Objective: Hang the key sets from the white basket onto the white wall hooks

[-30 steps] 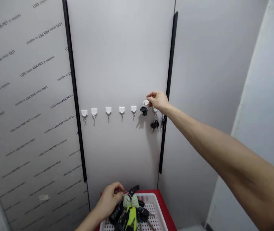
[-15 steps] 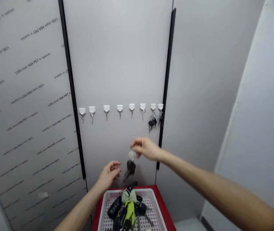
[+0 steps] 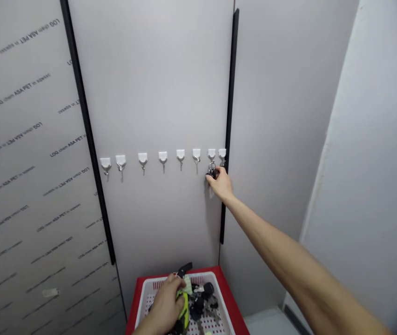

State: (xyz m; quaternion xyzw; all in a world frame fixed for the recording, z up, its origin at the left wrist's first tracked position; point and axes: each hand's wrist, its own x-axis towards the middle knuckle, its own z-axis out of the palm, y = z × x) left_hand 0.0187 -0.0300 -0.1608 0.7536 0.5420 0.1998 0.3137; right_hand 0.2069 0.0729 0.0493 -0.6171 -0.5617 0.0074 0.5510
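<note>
My right hand (image 3: 221, 184) has its fingers closed on a bunch of black-headed keys (image 3: 211, 173), which still hangs by its rings from the second hook (image 3: 211, 154) from the right. In the white basket (image 3: 224, 321), my left hand (image 3: 166, 300) is curled round a yellow-green key holder (image 3: 184, 311) with a pale bow (image 3: 187, 284) beside it. Part of that holder is hidden under the hand. Black-headed keys (image 3: 198, 307) lie to its right in the basket. At the far right hook (image 3: 222, 154), more keys are mostly covered by my right hand.
The basket stands on a red surface (image 3: 235, 311) against the grey panel (image 3: 156, 223). Several white hooks, such as the leftmost one (image 3: 105, 164), run in a row across it. Black vertical strips (image 3: 232, 83) edge the panel.
My right hand has let go of the dark key with the whitish tag and moved up to the hanging keys. My left hand has moved down into the basket. The view has shifted slightly.
</note>
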